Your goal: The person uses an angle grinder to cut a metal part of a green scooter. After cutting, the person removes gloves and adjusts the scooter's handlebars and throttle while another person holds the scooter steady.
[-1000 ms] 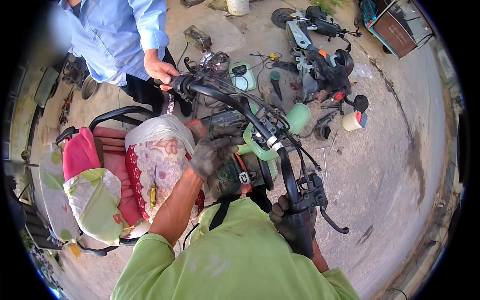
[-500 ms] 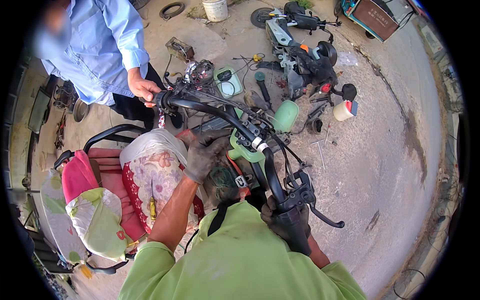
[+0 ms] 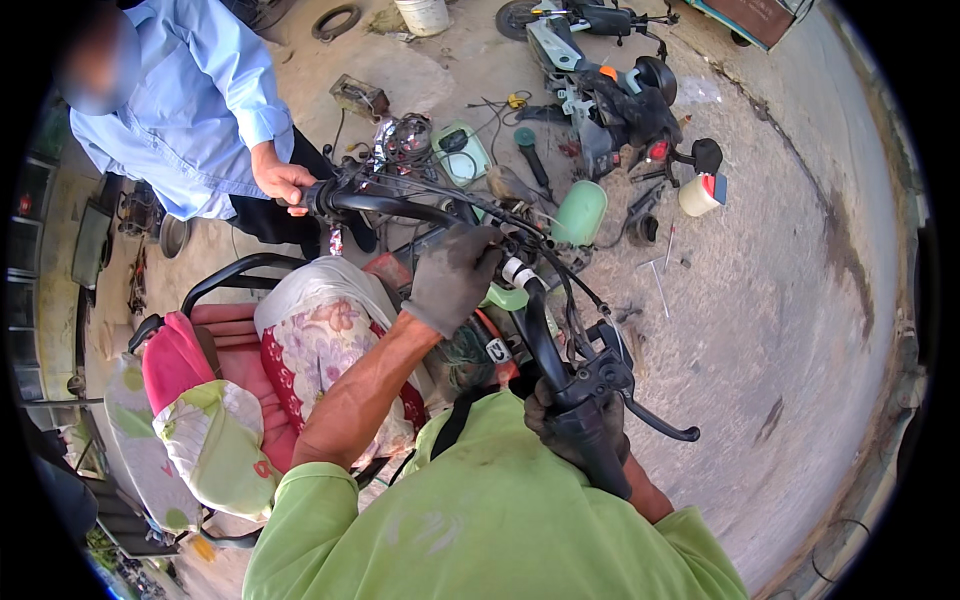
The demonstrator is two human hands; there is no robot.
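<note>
My left hand (image 3: 451,275), in a grey glove, has its fingers curled on the middle of the black handlebar (image 3: 400,204), beside the silver band (image 3: 519,273) and some cables. My right hand (image 3: 568,432), also gloved, grips the right handlebar grip under the brake lever (image 3: 655,420) and its housing. Below the bar shows a light green body panel (image 3: 507,298). A padded seat with a floral cover (image 3: 325,345) and pink cushions (image 3: 173,362) lies to the left.
A co-worker in a blue shirt (image 3: 190,110) holds the far handlebar end with one hand (image 3: 283,181). A partly dismantled scooter (image 3: 615,110), a green tub (image 3: 577,212), a white-and-red container (image 3: 697,195) and several tools lie on the concrete floor (image 3: 760,290), with a tire (image 3: 336,22) further back.
My left hand has moved up and right from below the bar onto the bar's middle. My right hand stays on the grip. The co-worker still holds the far end.
</note>
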